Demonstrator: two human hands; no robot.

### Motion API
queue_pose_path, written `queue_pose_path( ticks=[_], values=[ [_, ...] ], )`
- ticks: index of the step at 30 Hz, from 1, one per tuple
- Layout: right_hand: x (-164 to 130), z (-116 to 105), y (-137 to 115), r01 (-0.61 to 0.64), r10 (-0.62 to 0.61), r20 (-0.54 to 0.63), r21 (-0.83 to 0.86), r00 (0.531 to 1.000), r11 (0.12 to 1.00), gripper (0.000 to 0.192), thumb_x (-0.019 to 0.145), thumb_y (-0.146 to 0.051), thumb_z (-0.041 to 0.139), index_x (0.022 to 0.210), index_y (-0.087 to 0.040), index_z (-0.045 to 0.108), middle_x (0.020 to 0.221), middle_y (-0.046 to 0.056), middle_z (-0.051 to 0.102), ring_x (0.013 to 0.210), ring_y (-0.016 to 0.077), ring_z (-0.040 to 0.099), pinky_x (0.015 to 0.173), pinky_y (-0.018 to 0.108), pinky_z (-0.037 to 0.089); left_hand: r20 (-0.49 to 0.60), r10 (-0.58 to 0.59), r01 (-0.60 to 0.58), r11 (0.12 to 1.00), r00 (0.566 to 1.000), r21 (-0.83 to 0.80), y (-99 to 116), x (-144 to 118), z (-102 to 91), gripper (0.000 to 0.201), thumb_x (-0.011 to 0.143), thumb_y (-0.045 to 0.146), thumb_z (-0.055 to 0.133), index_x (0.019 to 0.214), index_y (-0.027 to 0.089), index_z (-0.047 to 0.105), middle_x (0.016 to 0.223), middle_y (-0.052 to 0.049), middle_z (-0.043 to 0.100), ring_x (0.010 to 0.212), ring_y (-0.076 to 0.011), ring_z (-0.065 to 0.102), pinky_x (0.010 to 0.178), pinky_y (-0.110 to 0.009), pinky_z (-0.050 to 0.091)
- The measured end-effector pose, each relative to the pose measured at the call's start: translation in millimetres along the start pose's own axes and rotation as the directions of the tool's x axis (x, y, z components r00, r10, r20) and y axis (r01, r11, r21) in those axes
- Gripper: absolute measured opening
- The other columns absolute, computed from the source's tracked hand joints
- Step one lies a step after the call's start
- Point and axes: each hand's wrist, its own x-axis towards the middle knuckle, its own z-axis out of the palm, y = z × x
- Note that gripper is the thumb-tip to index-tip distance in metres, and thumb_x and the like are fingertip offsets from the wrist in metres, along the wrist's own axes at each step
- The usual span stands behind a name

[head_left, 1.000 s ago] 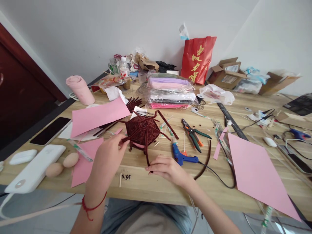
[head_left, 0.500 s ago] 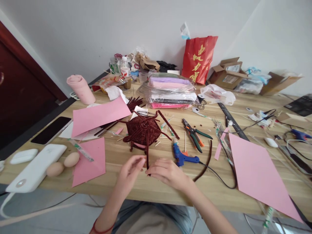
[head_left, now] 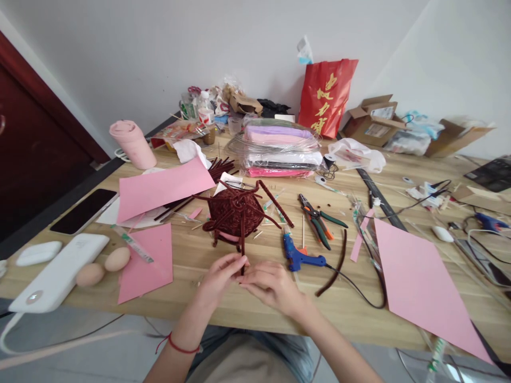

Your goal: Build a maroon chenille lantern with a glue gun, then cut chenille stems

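Note:
A dark brown woven pipe-cleaner basket (head_left: 235, 214) sits on the wooden table (head_left: 255, 303), with loose stems sticking out around it. One long stem (head_left: 242, 250) runs from the basket toward me. My left hand (head_left: 219, 276) and my right hand (head_left: 271, 284) meet at the near end of that stem and pinch it between their fingertips. A red string circles my left wrist.
A blue glue gun (head_left: 297, 257) and pliers (head_left: 317, 217) lie right of the basket, with a loose brown stem (head_left: 335, 266). Pink paper sheets (head_left: 419, 287) lie on both sides. Two eggs (head_left: 104, 266), a power bank (head_left: 59, 271) and a phone (head_left: 83, 211) are at the left.
My left hand left the basket's side and came down to the stem end beside my right hand. Both hands now pinch the stem together.

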Motion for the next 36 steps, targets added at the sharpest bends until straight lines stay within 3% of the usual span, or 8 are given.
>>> queue_pose_path(
  ticks=[8, 14, 17, 27, 30, 32, 34, 36],
  values=[
    [10, 14, -19, -0.542, 0.589, -0.087, 0.303, 0.804, 0.784, 0.022, 0.087, -0.033, 0.067, 0.072, -0.017, 0.068, 0.062, 0.0, 0.07, 0.052, 0.0109, 0.059, 0.05, 0.019, 0.045, -0.039, -0.005, 0.005, 1.0, 0.999, 0.007, -3, 7, -3.1, 0.035, 0.059, 0.048, 0.085, 0.068, 0.017, 0.071, 0.071, -0.001, 0.069, 0.072, -0.0152, 0.061, 0.068, -0.024, 0.046],
    [7, 10, -14, -0.348, 0.377, -0.066, 0.264, 0.924, 0.899, 0.023, 0.09, -0.039, 0.065, 0.093, -0.019, 0.076, 0.086, 0.006, 0.078, 0.072, 0.0161, 0.07, 0.069, 0.024, 0.051, -0.013, -0.058, 0.057, 0.996, 0.998, -0.062, -4, 8, -5.6, 0.037, 0.055, 0.05, 0.086, 0.066, 0.017, 0.072, 0.07, -0.001, 0.068, 0.07, -0.0152, 0.061, 0.066, -0.024, 0.047],
    [5, 11, -11, -0.354, 0.395, -0.094, 0.289, 0.914, 0.889, 0.024, 0.09, -0.041, 0.065, 0.089, -0.019, 0.075, 0.084, 0.006, 0.078, 0.071, 0.0159, 0.069, 0.066, 0.023, 0.051, -0.022, -0.077, 0.074, 0.992, 0.997, -0.099, -4, 8, -5.1, 0.039, 0.052, 0.049, 0.088, 0.067, 0.017, 0.073, 0.071, -0.002, 0.07, 0.072, -0.0153, 0.062, 0.068, -0.024, 0.048],
    [24, 17, -8, -0.639, 0.773, 0.141, 0.663, 0.619, 0.39, 0.051, 0.074, -0.065, 0.068, 0.059, -0.02, 0.051, 0.042, -0.007, 0.048, 0.034, 0.0059, 0.037, 0.036, 0.02, 0.029, -0.08, -0.077, 0.06, 0.979, 0.994, -0.194, 4, 19, -1.1, 0.049, 0.039, 0.046, 0.093, 0.072, 0.017, 0.073, 0.072, -0.001, 0.073, 0.059, -0.009, 0.056, 0.056, -0.021, 0.042],
    [22, 12, -8, -0.626, 0.743, 0.11, 0.627, 0.66, 0.464, 0.046, 0.08, -0.062, 0.065, 0.069, -0.018, 0.06, 0.047, -0.005, 0.054, 0.036, 0.0068, 0.041, 0.038, 0.02, 0.032, -0.068, -0.078, 0.063, 0.977, 0.995, -0.203, 4, 20, -2.2, 0.047, 0.04, 0.046, 0.093, 0.072, 0.016, 0.074, 0.065, 0.001, 0.07, 0.055, -0.0085, 0.054, 0.054, -0.021, 0.04],
    [17, 4, -7, -0.515, 0.596, -0.049, 0.45, 0.801, 0.729, 0.036, 0.089, -0.051, 0.061, 0.085, -0.017, 0.068, 0.058, -0.001, 0.063, 0.045, 0.0091, 0.051, 0.045, 0.021, 0.04, -0.054, -0.078, 0.065, 0.975, 0.995, -0.211, 4, 19, -2.9, 0.045, 0.042, 0.045, 0.093, 0.07, 0.016, 0.074, 0.06, 0.002, 0.067, 0.053, -0.0082, 0.052, 0.054, -0.022, 0.039],
    [13, -6, -4, -0.205, 0.21, -0.157, 0.052, 0.965, 0.977, 0.022, 0.098, -0.034, 0.055, 0.102, -0.017, 0.069, 0.074, 0.003, 0.07, 0.06, 0.0111, 0.06, 0.055, 0.022, 0.046, -0.041, -0.079, 0.068, 0.973, 0.996, -0.222, 4, 18, -3.4, 0.042, 0.043, 0.043, 0.093, 0.07, 0.016, 0.074, 0.058, 0.002, 0.065, 0.052, -0.0079, 0.051, 0.054, -0.022, 0.039],
    [11, -17, 0, 0.157, -0.182, -0.045, -0.332, 0.982, 0.93, 0.024, 0.099, -0.017, 0.049, 0.114, -0.018, 0.067, 0.087, 0.005, 0.073, 0.067, 0.0116, 0.062, 0.058, 0.023, 0.046, -0.034, -0.08, 0.07, 0.97, 0.996, -0.234, 5, 18, -3.6, 0.039, 0.045, 0.04, 0.093, 0.07, 0.016, 0.074, 0.059, 0.003, 0.065, 0.054, -0.0077, 0.052, 0.055, -0.021, 0.039]
  ],
)
